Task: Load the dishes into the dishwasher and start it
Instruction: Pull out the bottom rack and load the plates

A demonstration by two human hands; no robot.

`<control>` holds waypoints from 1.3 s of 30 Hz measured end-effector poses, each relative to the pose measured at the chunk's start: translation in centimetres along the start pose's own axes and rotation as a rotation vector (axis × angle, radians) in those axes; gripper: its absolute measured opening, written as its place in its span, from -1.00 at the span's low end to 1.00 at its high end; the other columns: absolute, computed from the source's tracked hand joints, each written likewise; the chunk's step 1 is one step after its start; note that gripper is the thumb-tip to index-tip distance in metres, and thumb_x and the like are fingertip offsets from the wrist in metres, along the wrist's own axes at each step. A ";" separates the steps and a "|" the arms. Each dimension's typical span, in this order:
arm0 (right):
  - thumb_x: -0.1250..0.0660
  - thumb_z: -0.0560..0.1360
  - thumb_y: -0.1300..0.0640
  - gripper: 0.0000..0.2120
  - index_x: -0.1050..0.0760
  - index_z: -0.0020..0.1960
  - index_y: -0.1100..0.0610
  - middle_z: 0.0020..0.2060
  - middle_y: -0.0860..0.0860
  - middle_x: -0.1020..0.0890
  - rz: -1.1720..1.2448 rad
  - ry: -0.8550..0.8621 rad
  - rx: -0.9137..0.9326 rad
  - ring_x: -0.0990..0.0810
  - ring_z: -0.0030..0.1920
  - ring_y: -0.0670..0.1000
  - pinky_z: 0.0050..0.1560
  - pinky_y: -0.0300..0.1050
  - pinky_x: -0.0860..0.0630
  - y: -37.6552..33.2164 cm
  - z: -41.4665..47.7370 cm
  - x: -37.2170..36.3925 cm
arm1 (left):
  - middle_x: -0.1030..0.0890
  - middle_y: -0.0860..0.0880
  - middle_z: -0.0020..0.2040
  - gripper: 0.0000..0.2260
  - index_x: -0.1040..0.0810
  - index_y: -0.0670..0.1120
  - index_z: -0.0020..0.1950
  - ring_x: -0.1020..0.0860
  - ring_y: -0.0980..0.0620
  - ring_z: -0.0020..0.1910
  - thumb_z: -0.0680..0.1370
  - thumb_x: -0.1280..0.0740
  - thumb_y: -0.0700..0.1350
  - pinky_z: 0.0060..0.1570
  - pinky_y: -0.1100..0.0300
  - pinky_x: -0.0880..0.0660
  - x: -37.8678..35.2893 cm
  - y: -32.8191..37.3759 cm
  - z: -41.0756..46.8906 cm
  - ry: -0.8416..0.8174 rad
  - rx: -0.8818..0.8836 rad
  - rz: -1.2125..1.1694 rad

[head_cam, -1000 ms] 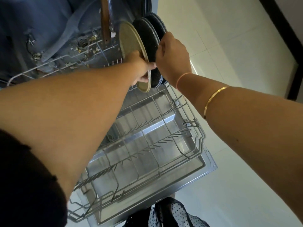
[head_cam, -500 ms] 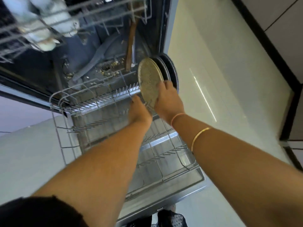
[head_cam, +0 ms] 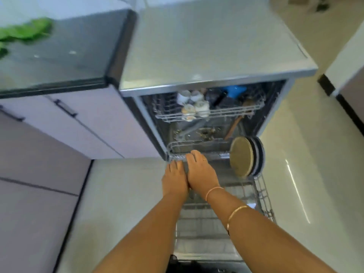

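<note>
Nearest the person, the grey inner face of the dishwasher's open door (head_cam: 208, 253) lies flat under the two bare forearms, and the grey wire lower rack (head_cam: 265, 201) sits pulled out over it. The left hand (head_cam: 174, 180) and right hand (head_cam: 201, 172) lie side by side with fingers straight and flat, holding nothing. The right fingertips (head_cam: 194, 154) reach the rack's far left part, though blur hides whether they touch the wire. Just right of the hands, a round beige speckled plate (head_cam: 241, 156) stands on edge in the rack, with two round dark plates (head_cam: 258, 154) upright close behind it. These plates look stiff, fairly heavy and breakable, perhaps slick. The safest hold would be a pinch on the top rim, lifting straight up out of the tines. The rack itself is rigid and should roll, so it is best pushed by its near rim. Beyond the hands, the grey wire upper rack (head_cam: 232, 112) carries small white cups (head_cam: 194, 107), and a brown wooden handle (head_cam: 235, 124) slants below it. Farther off is the silver dishwasher top (head_cam: 206, 46). To its left is a dark glossy desk (head_cam: 65, 56) with blurred green leaves (head_cam: 25, 30).
</note>
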State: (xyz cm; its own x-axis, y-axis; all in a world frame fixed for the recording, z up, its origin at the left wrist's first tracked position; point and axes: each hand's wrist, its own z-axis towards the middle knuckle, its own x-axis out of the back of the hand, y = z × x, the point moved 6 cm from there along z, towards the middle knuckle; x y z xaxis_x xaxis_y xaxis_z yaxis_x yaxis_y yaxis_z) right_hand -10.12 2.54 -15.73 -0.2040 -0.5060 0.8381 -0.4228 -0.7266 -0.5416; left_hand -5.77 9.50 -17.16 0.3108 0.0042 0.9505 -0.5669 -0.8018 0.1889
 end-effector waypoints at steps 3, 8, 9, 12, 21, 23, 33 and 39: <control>-0.21 0.50 0.29 -0.69 -0.35 0.24 0.21 0.26 0.13 -0.36 -0.064 0.014 0.189 -0.36 0.28 0.14 0.17 -0.07 -0.44 -8.4 0.0 1.6 | -0.34 -0.08 0.32 -0.60 -0.22 -0.10 0.39 -0.32 -0.07 0.31 0.56 -0.19 -0.15 0.21 0.14 -0.36 6.3 -4.9 -2.8 0.112 0.083 0.022; -0.26 0.47 0.31 -0.71 -0.44 0.19 0.23 0.18 0.16 -0.49 -0.108 0.067 0.399 -0.48 0.21 0.16 0.17 -0.07 -0.48 -20.0 2.0 2.4 | -0.31 -0.04 0.34 -0.52 -0.18 -0.07 0.41 -0.28 -0.04 0.34 0.52 -0.25 -0.17 0.27 0.15 -0.35 15.0 -12.8 -4.0 0.286 0.150 0.061; -0.26 0.47 0.31 -0.68 -0.44 0.22 0.24 0.21 0.17 -0.48 -0.098 0.064 0.414 -0.47 0.24 0.17 0.21 -0.06 -0.46 -21.7 2.6 2.3 | -0.31 -0.05 0.36 -0.50 -0.18 -0.07 0.42 -0.28 -0.05 0.35 0.52 -0.26 -0.18 0.30 0.14 -0.33 16.5 -14.2 -3.7 0.305 0.161 0.061; -0.23 0.50 0.29 -0.59 -0.35 0.34 0.23 0.31 0.17 -0.40 -0.139 0.051 0.476 -0.38 0.33 0.16 0.31 -0.06 -0.37 -27.4 4.2 1.4 | -0.28 -0.08 0.38 -0.47 -0.15 -0.10 0.44 -0.24 -0.09 0.39 0.50 -0.26 -0.26 0.34 0.09 -0.31 21.4 -19.7 -3.8 0.385 0.238 0.030; -0.15 0.55 0.28 -0.62 -0.32 0.36 0.18 0.28 0.11 -0.40 -0.056 0.132 0.492 -0.44 0.25 0.12 0.22 -0.09 -0.47 -47.7 11.3 -3.2 | -0.30 -0.10 0.39 -0.50 -0.19 -0.12 0.43 -0.23 -0.09 0.41 0.52 -0.23 -0.29 0.33 0.08 -0.29 32.3 -39.5 -3.6 0.551 0.251 0.033; -0.13 0.54 0.29 -0.62 -0.32 0.35 0.20 0.26 0.12 -0.41 -0.050 0.125 0.531 -0.44 0.23 0.12 0.20 -0.10 -0.47 -52.2 13.0 -4.9 | -0.31 -0.10 0.38 -0.52 -0.22 -0.11 0.41 -0.22 -0.10 0.42 0.52 -0.25 -0.28 0.33 0.08 -0.29 34.1 -44.7 -4.0 0.569 0.271 0.041; -0.12 0.50 0.34 -0.65 -0.35 0.28 0.24 0.21 0.15 -0.39 -0.020 0.110 0.537 -0.44 0.15 0.13 0.16 -0.09 -0.46 -63.8 22.5 -9.0 | -0.32 -0.08 0.39 -0.56 -0.21 -0.13 0.42 -0.23 -0.06 0.41 0.56 -0.21 -0.17 0.37 0.12 -0.24 40.5 -57.5 0.7 0.640 0.282 -0.051; -0.11 0.50 0.33 -0.65 -0.34 0.28 0.26 0.23 0.19 -0.38 0.024 0.101 0.449 -0.44 0.15 0.18 0.15 -0.03 -0.42 -65.9 32.2 -11.0 | -0.39 -0.10 0.34 -0.62 -0.29 -0.16 0.38 -0.30 -0.05 0.35 0.57 -0.19 -0.13 0.32 0.15 -0.24 41.9 -62.0 7.1 0.644 0.247 -0.092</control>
State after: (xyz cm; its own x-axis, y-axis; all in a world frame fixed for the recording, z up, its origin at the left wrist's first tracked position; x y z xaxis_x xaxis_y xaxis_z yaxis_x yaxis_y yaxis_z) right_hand 48.41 41.03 8.67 -0.3033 -0.4935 0.8152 0.0026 -0.8559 -0.5171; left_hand 47.78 55.10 9.19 -0.2084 0.3708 0.9050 -0.3458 -0.8935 0.2865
